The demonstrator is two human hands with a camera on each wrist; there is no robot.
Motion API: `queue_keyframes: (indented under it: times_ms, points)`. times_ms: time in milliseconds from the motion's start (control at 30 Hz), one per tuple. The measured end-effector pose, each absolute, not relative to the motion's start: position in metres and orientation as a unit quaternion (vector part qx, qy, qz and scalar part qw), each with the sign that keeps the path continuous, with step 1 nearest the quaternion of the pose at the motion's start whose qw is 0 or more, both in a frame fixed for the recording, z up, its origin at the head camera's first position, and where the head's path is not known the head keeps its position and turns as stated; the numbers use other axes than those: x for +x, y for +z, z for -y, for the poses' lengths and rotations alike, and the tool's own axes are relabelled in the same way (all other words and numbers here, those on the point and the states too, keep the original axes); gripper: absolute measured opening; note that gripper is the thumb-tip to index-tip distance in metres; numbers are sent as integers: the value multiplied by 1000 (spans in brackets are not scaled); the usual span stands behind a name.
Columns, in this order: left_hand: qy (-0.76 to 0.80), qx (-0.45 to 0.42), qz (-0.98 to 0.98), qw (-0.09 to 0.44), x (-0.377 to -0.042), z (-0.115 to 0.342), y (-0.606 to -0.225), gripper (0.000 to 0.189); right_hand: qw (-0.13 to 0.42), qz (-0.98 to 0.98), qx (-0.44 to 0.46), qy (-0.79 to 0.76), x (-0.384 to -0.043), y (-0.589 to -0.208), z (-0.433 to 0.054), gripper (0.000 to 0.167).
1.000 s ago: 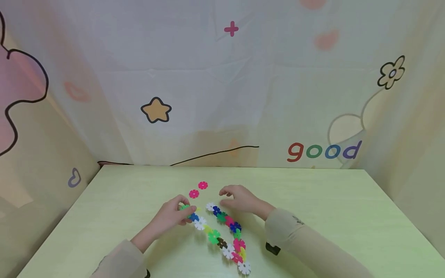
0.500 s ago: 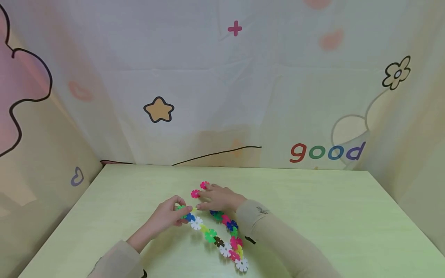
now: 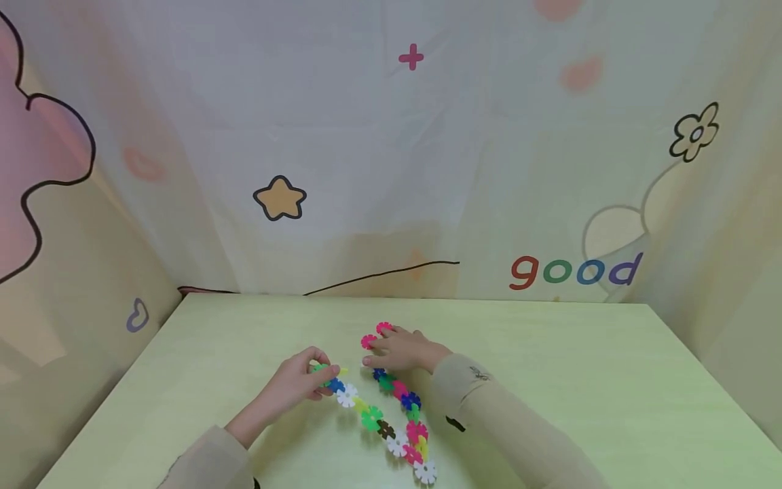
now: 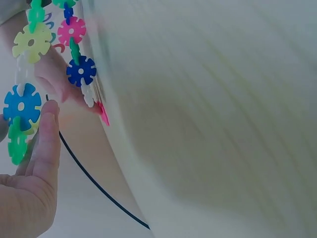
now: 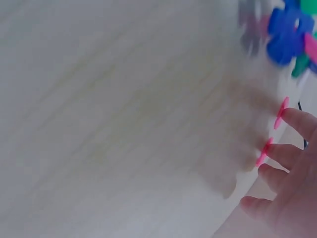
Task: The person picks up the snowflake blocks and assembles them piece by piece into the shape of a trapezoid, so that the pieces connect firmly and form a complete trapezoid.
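Observation:
My left hand [image 3: 301,377] pinches the green end of a chain of interlocking snowflake discs [image 3: 371,418]. In the left wrist view, the thumb of that hand lies beside a blue disc [image 4: 30,106] and a green disc [image 4: 18,144]. The chain bends back at a white disc [image 3: 425,472] near the front of the table and runs up under my right hand [image 3: 406,350]. With spread fingers, my right hand touches two loose pink discs [image 3: 368,341] on the tabletop. Fingertips rest on both pink discs [image 5: 281,113] in the right wrist view. The chain's far end is partly hidden by this hand.
A pale yellow-green table [image 3: 537,380] spreads out around the hands. Behind it hangs a printed cloth backdrop [image 3: 342,136] with a star, a flower and the word "good". A small yellow piece [image 3: 343,371] shows beside the left fingertips.
My right hand has reached left over the chain's far end onto the two pink discs, then slid them to the right. The left hand has stayed on the chain.

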State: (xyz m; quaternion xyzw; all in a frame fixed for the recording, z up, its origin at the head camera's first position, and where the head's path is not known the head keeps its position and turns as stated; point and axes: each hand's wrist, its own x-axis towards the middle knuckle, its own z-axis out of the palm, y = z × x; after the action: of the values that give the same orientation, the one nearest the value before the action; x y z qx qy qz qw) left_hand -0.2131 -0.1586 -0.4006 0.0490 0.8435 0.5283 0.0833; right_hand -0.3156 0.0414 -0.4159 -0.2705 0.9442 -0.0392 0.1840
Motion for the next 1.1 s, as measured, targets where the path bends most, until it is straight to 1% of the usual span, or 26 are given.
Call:
queue_keyframes:
  times_ms: [200,433,533,600,700,767,933,1100]
  points:
    - [526,49,-846,77,-213,157,-401,35,187,-945,-260,-67,-317,-417,-71,60]
    - [522,52,-849,71,-211,156,-397,35,177,-942,-279,-53,-304,-412,-105,58]
    - [521,53,-849,70,-211,156,-397,35,177,-941,-285,-55,-297,-410,-117,56]
    - [520,54,-849,70,-211,156,-397,35,173,-937,-297,-58,-294,-408,-124,50]
    - [519,53,-850,69,-213,155,-397,34,159,-940,-292,-80,-293,-404,-130,37]
    - [517,52,-851,69,-214,155,-397,33,143,-944,-281,-100,-294,-402,-132,32]
    - [518,55,-851,71,-215,153,-398,32,123,-950,-255,-136,-302,-404,-134,34]
    - [522,61,-848,75,-215,152,-398,32,135,-948,-240,-161,-308,-411,-136,28]
